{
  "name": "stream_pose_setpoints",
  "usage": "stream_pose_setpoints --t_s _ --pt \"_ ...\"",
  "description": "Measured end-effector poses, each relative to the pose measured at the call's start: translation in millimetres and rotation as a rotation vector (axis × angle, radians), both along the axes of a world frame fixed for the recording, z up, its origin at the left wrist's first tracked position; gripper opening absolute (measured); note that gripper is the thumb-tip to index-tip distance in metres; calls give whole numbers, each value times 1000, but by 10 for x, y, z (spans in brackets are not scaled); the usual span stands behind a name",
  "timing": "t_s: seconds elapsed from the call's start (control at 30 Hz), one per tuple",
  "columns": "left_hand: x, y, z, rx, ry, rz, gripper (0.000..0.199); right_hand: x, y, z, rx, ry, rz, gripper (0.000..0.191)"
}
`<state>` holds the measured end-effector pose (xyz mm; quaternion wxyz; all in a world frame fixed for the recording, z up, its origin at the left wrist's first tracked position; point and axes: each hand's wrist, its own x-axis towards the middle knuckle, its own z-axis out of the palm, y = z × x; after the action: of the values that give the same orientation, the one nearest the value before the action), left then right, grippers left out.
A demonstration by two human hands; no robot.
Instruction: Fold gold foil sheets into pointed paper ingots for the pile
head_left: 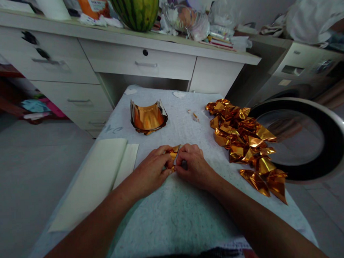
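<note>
Both hands meet over the middle of a cloth-covered table, working on one small piece of shiny gold foil paper. My left hand pinches its left side, thumb and fingers closed. My right hand has curled fingers closed at the right edge of the same piece; its fingertips partly hide the foil. Beyond them stands a curved stack of gold foil sheets. To the right lies a heap of folded gold foil pieces. Pale yellow paper sheets lie left of my left hand.
A small crumpled scrap lies between stack and heap. Behind the table is a white desk with drawers, bearing a watermelon and a glass bowl. At right, a washing machine's open round door stands close to the table edge.
</note>
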<state>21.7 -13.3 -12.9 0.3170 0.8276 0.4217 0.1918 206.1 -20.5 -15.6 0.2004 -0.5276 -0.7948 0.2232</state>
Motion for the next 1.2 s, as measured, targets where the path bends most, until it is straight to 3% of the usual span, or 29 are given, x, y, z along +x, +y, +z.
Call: stream_pose_setpoints --t_s 0.47,0.77,1.2 --pt "2 20 -11 -8 -16 -11 9 20 0 -18 4 11 9 4" --pt "-6 23 12 -29 -17 -24 10 2 -15 3 -4 -36 1 12" --pt "-32 48 82 -78 -74 -69 16 -3 -6 -33 20 -66 -11 6"
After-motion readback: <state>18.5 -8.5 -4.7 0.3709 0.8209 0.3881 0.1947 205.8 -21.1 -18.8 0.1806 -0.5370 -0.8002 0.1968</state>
